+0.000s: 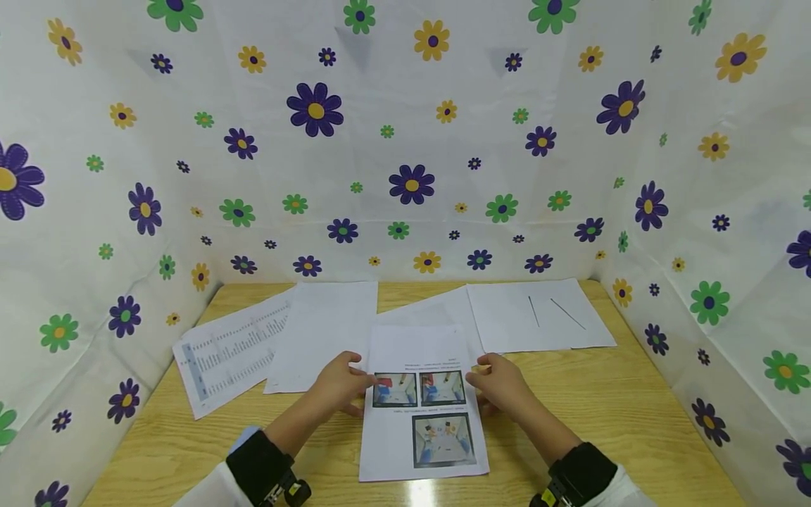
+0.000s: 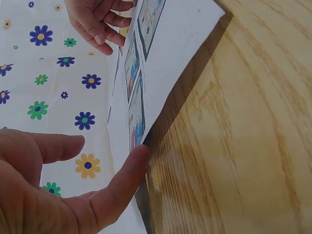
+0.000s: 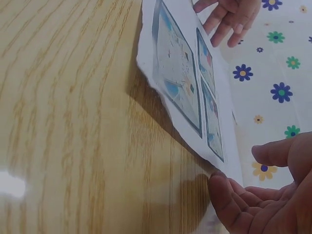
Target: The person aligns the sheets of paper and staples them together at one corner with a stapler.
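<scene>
Printed sheet (image 1: 423, 405) lies between my 2 hands, long axis running away from me. Left hand (image 1: 340, 386) and right hand (image 1: 503, 386) touch opposite long edges, fingers relaxed, equally near.

Bright, even light; glare on the table (image 1: 418, 493); wrist views blurred close up.
</scene>
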Tool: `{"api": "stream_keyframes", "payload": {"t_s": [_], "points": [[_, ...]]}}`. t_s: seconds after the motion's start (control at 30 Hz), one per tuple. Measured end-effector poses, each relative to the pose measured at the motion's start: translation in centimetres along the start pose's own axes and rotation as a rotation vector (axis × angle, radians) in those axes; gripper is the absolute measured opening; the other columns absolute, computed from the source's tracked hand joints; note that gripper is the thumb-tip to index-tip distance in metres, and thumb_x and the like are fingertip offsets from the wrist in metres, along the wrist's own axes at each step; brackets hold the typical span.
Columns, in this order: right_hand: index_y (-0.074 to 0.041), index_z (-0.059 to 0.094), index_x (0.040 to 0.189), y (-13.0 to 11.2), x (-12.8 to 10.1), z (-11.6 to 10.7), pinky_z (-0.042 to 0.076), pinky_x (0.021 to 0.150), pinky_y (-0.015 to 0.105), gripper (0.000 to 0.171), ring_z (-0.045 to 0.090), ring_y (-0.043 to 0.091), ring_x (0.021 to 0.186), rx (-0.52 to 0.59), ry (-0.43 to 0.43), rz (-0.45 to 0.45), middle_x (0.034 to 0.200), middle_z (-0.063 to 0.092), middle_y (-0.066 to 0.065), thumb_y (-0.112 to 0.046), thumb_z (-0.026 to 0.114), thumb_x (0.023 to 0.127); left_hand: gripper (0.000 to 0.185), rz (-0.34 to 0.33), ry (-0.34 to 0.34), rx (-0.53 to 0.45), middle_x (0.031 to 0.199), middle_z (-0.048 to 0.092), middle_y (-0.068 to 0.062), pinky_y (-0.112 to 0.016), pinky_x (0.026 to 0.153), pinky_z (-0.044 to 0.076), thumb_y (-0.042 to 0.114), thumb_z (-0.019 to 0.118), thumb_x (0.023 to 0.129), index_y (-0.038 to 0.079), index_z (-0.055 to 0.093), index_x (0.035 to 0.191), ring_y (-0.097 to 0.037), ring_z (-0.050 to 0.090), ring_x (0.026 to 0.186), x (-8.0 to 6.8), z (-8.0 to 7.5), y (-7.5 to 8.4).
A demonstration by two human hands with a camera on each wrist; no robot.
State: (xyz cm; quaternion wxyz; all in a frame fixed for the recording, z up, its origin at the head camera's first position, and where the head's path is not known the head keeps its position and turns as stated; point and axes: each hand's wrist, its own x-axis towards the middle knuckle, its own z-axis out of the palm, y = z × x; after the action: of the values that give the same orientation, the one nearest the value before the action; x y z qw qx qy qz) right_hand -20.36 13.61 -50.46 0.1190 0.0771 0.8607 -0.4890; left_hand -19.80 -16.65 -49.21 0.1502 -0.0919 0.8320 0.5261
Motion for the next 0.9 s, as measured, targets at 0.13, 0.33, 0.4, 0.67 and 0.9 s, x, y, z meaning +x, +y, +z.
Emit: {"api": "stream_keyframes", "payload": {"t_s": [0.13, 0.33, 0.4, 0.67, 0.9], "points": [[0.003, 0.052, 0.138, 0.0, -0.2, -0.4, 0.057, 0.056, 0.032, 0.054, 0.066, 0.022, 0.070, -0.003, 0.003, 0.003, 0.112, 0.067, 0.017, -0.019, 0.072, 0.094, 0.070, -0.002, 0.006, 0.037, 0.132, 0.062, -0.026, -0.040, 0.063, 0.063, 0.018, 0.076, 0.093, -0.002, 0.039, 0.148, -0.036, 0.067, 0.107, 0.0, -0.1, 0.1], [0.003, 0.053, 0.137, 0.3, -0.3, -1.0, 0.056, 0.057, 0.033, 0.052, 0.065, 0.023, 0.073, -0.024, 0.017, -0.001, 0.113, 0.068, 0.017, -0.019, 0.073, 0.094, 0.068, 0.014, 0.019, 0.084, 0.134, 0.061, -0.024, -0.038, 0.064, 0.062, 0.023, 0.076, 0.093, 0.000, 0.042, 0.147, -0.035, 0.065, 0.106, -0.1, -0.1, 0.3], [0.002, 0.054, 0.136, 0.4, -0.2, -1.1, 0.057, 0.058, 0.034, 0.052, 0.066, 0.022, 0.074, -0.039, 0.024, -0.001, 0.114, 0.069, 0.017, -0.020, 0.073, 0.094, 0.067, 0.026, 0.016, 0.100, 0.131, 0.062, -0.023, -0.037, 0.064, 0.062, 0.024, 0.076, 0.093, 0.000, 0.044, 0.146, -0.032, 0.066, 0.101, 0.0, 0.0, 0.4], [0.003, 0.055, 0.137, 0.8, -0.5, -2.3, 0.059, 0.061, 0.036, 0.052, 0.068, 0.023, 0.080, -0.092, 0.047, -0.027, 0.116, 0.069, 0.018, -0.022, 0.071, 0.094, 0.060, 0.070, -0.025, 0.168, 0.127, 0.064, -0.020, -0.035, 0.060, 0.057, 0.027, 0.075, 0.093, -0.002, 0.050, 0.140, -0.027, 0.065, 0.090, 0.5, 1.0, 1.9], [0.004, 0.053, 0.139, 1.5, -0.6, -3.5, 0.058, 0.060, 0.036, 0.054, 0.067, 0.023, 0.078, -0.089, 0.048, -0.041, 0.115, 0.070, 0.017, -0.021, 0.072, 0.094, 0.063, 0.095, -0.038, 0.225, 0.130, 0.063, -0.019, -0.034, 0.060, 0.056, 0.032, 0.076, 0.092, 0.000, 0.052, 0.140, -0.025, 0.065, 0.091, 0.8, 2.1, 4.2]]}}
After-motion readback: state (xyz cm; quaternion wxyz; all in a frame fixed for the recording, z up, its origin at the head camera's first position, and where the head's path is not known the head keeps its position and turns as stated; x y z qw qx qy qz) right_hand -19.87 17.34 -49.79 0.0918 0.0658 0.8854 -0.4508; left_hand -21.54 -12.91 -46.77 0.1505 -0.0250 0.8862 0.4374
